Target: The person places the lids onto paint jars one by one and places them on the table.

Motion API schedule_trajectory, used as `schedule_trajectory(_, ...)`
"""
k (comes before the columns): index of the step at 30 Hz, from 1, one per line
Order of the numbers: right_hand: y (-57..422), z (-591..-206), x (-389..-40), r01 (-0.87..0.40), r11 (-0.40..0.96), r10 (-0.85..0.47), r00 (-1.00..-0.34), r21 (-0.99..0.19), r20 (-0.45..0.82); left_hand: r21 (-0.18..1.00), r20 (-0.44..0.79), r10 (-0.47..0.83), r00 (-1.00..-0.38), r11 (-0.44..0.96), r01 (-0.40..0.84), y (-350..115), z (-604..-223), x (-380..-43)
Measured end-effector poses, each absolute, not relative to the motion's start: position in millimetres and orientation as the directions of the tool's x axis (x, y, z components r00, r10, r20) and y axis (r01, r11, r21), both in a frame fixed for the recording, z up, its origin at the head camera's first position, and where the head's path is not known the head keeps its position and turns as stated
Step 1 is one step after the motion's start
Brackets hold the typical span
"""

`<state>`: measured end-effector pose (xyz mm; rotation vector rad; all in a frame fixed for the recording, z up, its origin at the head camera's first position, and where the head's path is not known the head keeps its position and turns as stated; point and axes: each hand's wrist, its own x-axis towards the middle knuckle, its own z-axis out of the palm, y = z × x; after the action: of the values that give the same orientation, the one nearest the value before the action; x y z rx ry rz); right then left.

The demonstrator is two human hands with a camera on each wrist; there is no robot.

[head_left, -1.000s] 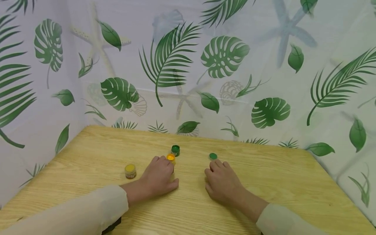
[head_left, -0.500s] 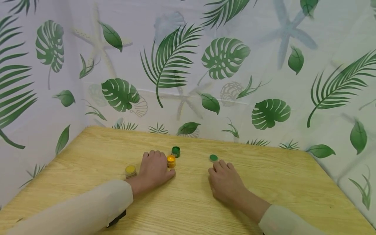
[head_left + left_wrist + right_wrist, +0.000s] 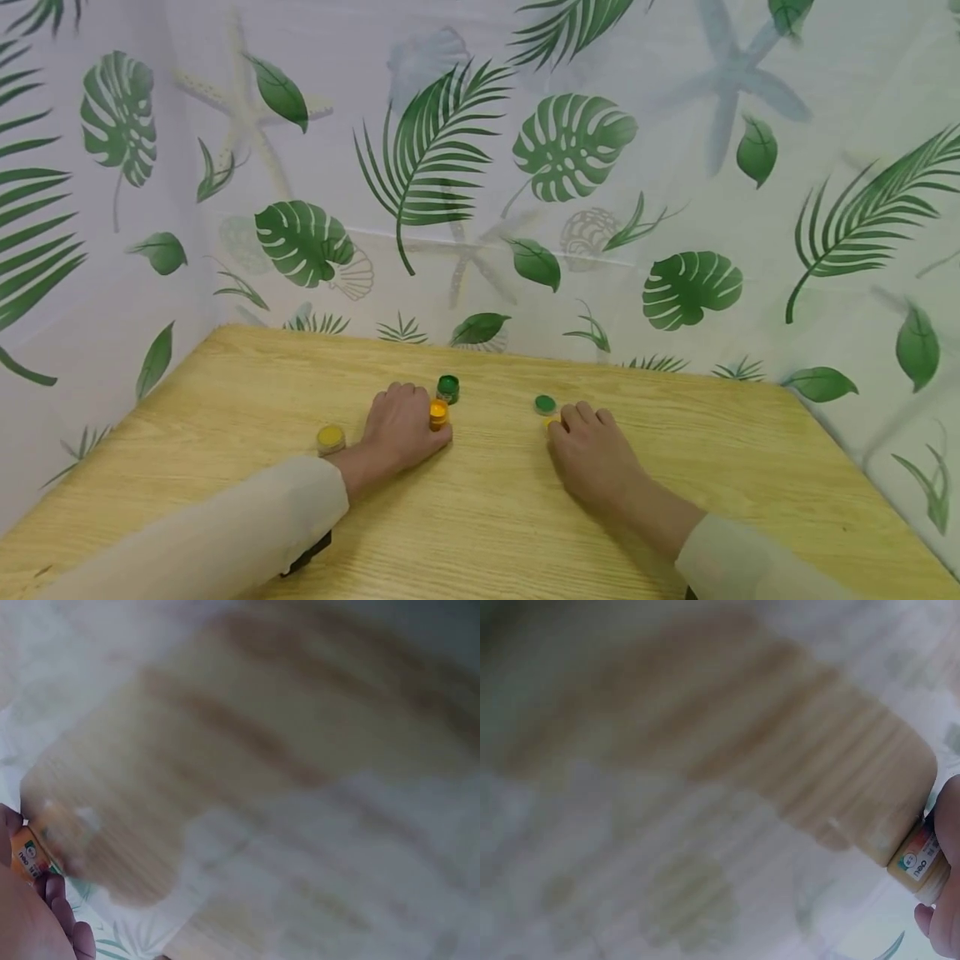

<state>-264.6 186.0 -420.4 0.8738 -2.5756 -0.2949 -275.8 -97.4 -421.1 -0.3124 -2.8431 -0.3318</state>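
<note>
Your left hand (image 3: 403, 427) pinches the orange jar (image 3: 439, 411); a careless tilt could spill it or bump the green jar (image 3: 447, 389) at one o'clock. Your right hand (image 3: 596, 450) pinches a yellow jar (image 3: 912, 862) at three o'clock.

L grip (image 3: 400, 427), R grip (image 3: 597, 452) curled

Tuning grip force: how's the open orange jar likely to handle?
The orange jar likely won't deform when squeezed; its wall looks rigid. It's squat and upright, so a low push would probably slide, not tip, it. Orange filling shows in its uncovered mouth, so tilting might spill some.
</note>
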Motion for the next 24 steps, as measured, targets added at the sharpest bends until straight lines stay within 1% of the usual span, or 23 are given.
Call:
schedule_trajectory(4, 193, -419, -271, -0.485, 0.825, -0.558, -0.78, 0.291, 0.283, 0.184, 0.271, 0.215, -0.938, 0.945, 0.27, -95, -419, -274)
schedule_trajectory(6, 197, -419, -274, -0.471, 0.836, -0.54, -0.797, 0.28, 0.271, 0.171, 0.267, 0.23, -0.936, 0.944, 0.281, -94, -419, -273)
schedule_trajectory(8, 201, -420, -277, -0.473, 0.836, -0.54, -0.798, 0.277, 0.267, 0.155, 0.272, 0.244, -0.931, 0.943, 0.293, -92, -420, -273)
schedule_trajectory(13, 214, -424, -286, -0.502, 0.802, -0.589, -0.752, 0.323, 0.295, 0.121, 0.303, 0.289, -0.908, 0.934, 0.337, -88, -422, -271)
schedule_trajectory(15, 221, -425, -290, -0.499, 0.797, -0.594, -0.749, 0.341, 0.293, 0.119, 0.304, 0.303, -0.903, 0.929, 0.352, -86, -422, -270)
schedule_trajectory(21, 238, -422, -303, -0.458, 0.818, -0.555, -0.786, 0.348, 0.271, 0.113, 0.301, 0.306, -0.903, 0.929, 0.353, -88, -421, -268)
schedule_trajectory(24, 238, -417, -308, -0.456, 0.828, -0.544, -0.795, 0.327, 0.268, 0.112, 0.3, 0.298, -0.906, 0.933, 0.343, -91, -420, -268)
